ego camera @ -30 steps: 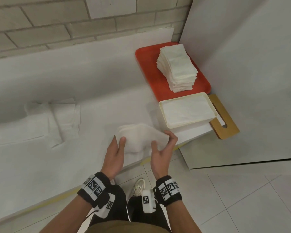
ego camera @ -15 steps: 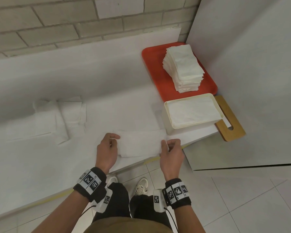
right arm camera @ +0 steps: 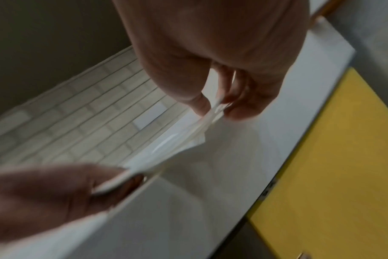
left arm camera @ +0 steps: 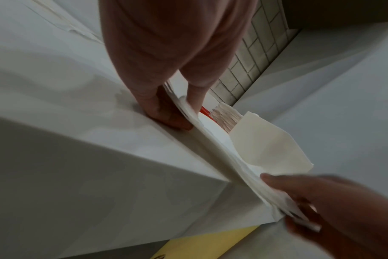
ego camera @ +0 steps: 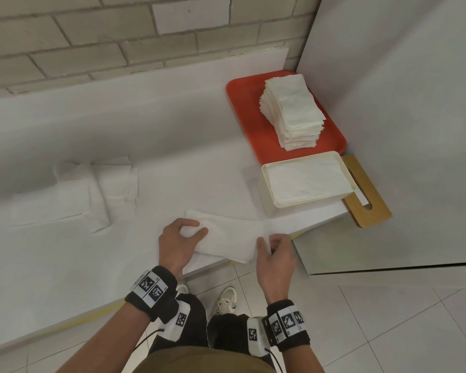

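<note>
- Your left hand [ego camera: 176,244] pinches the folded tissue [ego camera: 230,238] at its left end; right hand [ego camera: 275,261] pinches the right end.
- Tissue lies lower centre, long axis left-right.
- The open box [ego camera: 267,201] sits upper right of it; right hand nearer.

From my end I see a red tray [ego camera: 242,103] in the surface's [ego camera: 172,157] far right corner carrying a napkin stack [ego camera: 293,114]. A cream box [ego camera: 265,195] sits at its near end, a wooden board [ego camera: 361,179] pokes out beside that, and loose napkins [ego camera: 113,181] lie off left.
</note>
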{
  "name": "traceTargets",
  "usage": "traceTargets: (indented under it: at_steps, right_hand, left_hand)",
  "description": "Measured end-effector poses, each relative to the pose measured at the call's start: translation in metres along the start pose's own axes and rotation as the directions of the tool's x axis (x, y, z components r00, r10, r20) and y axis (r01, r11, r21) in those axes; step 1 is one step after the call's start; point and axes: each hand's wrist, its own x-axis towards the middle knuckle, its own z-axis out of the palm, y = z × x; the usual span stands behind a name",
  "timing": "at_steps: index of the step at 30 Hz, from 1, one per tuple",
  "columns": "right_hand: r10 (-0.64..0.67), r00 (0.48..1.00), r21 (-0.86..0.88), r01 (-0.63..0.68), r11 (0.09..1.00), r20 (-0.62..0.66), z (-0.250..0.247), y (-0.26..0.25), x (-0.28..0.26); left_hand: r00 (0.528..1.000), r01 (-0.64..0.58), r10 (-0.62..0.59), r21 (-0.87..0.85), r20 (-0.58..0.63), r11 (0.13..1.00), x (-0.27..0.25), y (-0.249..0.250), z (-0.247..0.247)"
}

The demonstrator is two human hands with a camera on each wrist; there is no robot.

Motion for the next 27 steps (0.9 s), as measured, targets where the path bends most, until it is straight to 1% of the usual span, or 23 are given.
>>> traceTargets:
  at_steps: [1,2,3,4,5,6,7,8,9,11,14,17,21,22,24,27]
  right_hand:
    - [-0.119,0.992,-0.060,0.117,0.991,-0.033,0.001,-0.001,-0.001]
    - [-0.259,0.965,-0.120,0.254,0.960,-0.029,0.002,-0.006,-0.002]
    - [-0.385,0.922,-0.157,0.385,0.909,0.034,0.005,-0.013,-0.001]
    - [-0.469,0.870,-0.163,0.490,0.857,0.148,0.011,-0.022,0.001]
    - [-0.512,0.811,-0.158,0.566,0.809,0.284,0.019,-0.031,0.005]
    - [-0.526,0.748,-0.158,0.624,0.766,0.404,0.028,-0.039,0.011]
    - [-0.521,0.699,-0.170,0.663,0.729,0.490,0.039,-0.046,0.019]
    - [-0.504,0.669,-0.185,0.683,0.707,0.546,0.048,-0.052,0.026]
    - [-0.485,0.656,-0.192,0.687,0.701,0.578,0.056,-0.057,0.032]
    - [-0.467,0.650,-0.170,0.674,0.718,0.600,0.066,-0.063,0.042]
    - [-0.402,0.638,-0.187,0.654,0.733,0.656,0.076,-0.062,0.050]
    - [-0.382,0.641,-0.183,0.637,0.749,0.666,0.082,-0.061,0.054]
    - [-0.353,0.652,-0.060,0.523,0.850,0.671,0.081,-0.061,0.060]
    - [-0.347,0.652,-0.048,0.507,0.860,0.674,0.081,-0.060,0.061]
    - [-0.358,0.652,-0.063,0.529,0.846,0.668,0.083,-0.060,0.061]
    - [-0.361,0.621,-0.105,0.585,0.804,0.695,0.087,-0.067,0.057]
  left_hand:
    - [1.000,-0.026,0.026,0.005,0.000,1.000,0.000,0.000,0.000]
    - [0.999,-0.049,0.049,0.020,0.006,0.999,0.000,0.000,0.000]
    - [0.997,-0.073,0.073,0.041,0.015,0.996,0.000,-0.001,0.001]
    - [0.995,-0.100,0.099,0.063,0.026,0.993,0.000,-0.001,0.001]
    - [0.992,-0.127,0.124,0.087,0.038,0.988,0.001,-0.002,0.000]
    - [0.988,-0.151,0.147,0.113,0.050,0.982,0.001,-0.002,0.000]
    - [0.983,-0.177,0.170,0.140,0.062,0.974,0.001,-0.002,-0.001]
    - [0.978,-0.207,0.198,0.159,0.071,0.965,0.001,-0.001,-0.002]
    - [0.971,-0.236,0.226,0.166,0.077,0.957,0.001,-0.001,-0.004]
    - [0.961,-0.274,0.263,0.156,0.086,0.949,0.000,-0.001,-0.008]
    - [0.955,-0.294,0.282,0.152,0.098,0.944,0.002,-0.005,-0.014]
    - [0.967,-0.241,0.233,0.082,0.103,0.967,0.005,-0.009,-0.017]
    - [0.976,-0.202,0.202,-0.004,0.083,0.979,0.007,-0.010,-0.017]
    - [0.981,-0.180,0.181,-0.019,0.075,0.983,0.008,-0.011,-0.017]
    - [0.990,-0.126,0.129,-0.051,0.062,0.991,0.009,-0.014,-0.016]
    - [0.994,-0.082,0.090,-0.113,0.065,0.990,0.009,-0.015,-0.012]
